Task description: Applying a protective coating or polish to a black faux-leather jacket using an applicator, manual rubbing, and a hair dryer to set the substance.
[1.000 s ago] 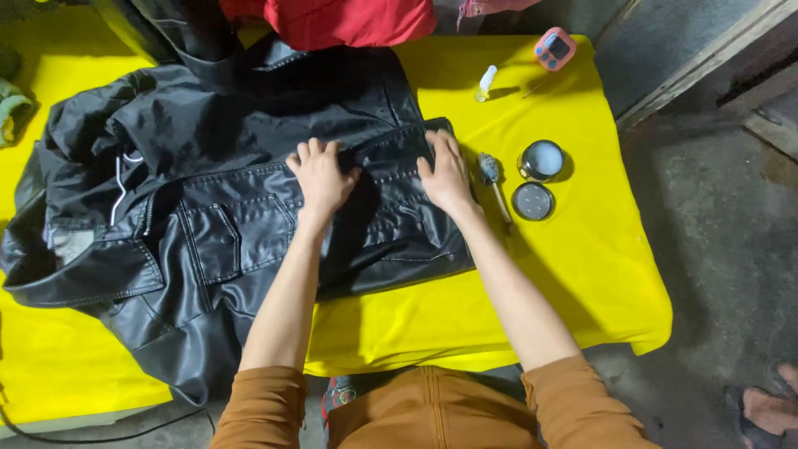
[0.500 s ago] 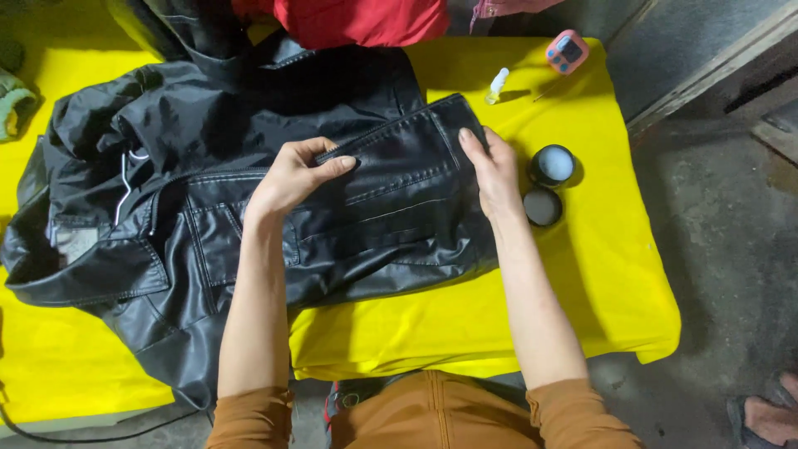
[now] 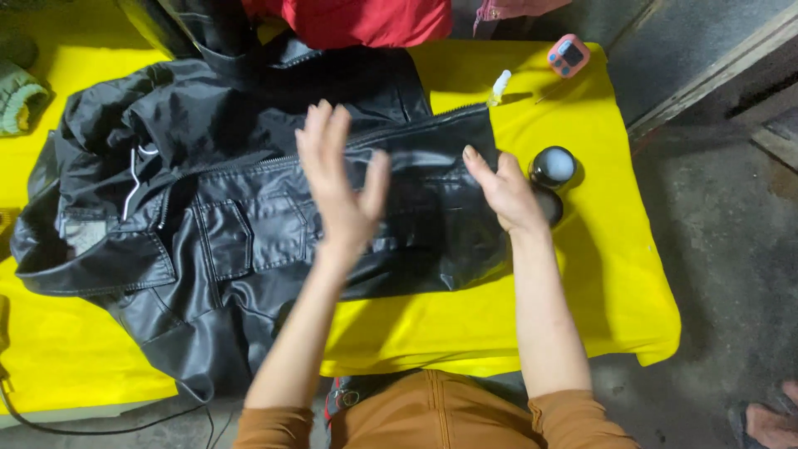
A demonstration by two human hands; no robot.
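Note:
A black leather jacket [image 3: 224,224] lies spread across a table with a yellow cloth [image 3: 499,324]. My left hand [image 3: 337,179] is lifted above the jacket's middle, fingers straight and apart, holding nothing. My right hand [image 3: 503,191] rests flat on the jacket's right edge near its zipper, fingers apart. Just right of that hand stands a round dark tin [image 3: 553,165], with a second tin [image 3: 550,204] partly hidden behind the hand.
A small white bottle [image 3: 499,86] and a pink timer [image 3: 568,55] lie at the table's far right. Red fabric [image 3: 366,18] sits at the far edge, a green knit item [image 3: 18,98] at the left. A cable [image 3: 100,428] hangs below. Someone's foot [image 3: 773,420] shows on the concrete floor.
My left hand has lifted off the jacket and now hovers with fingers straight. My right hand slid a little along the jacket's right edge. The view moved closer.

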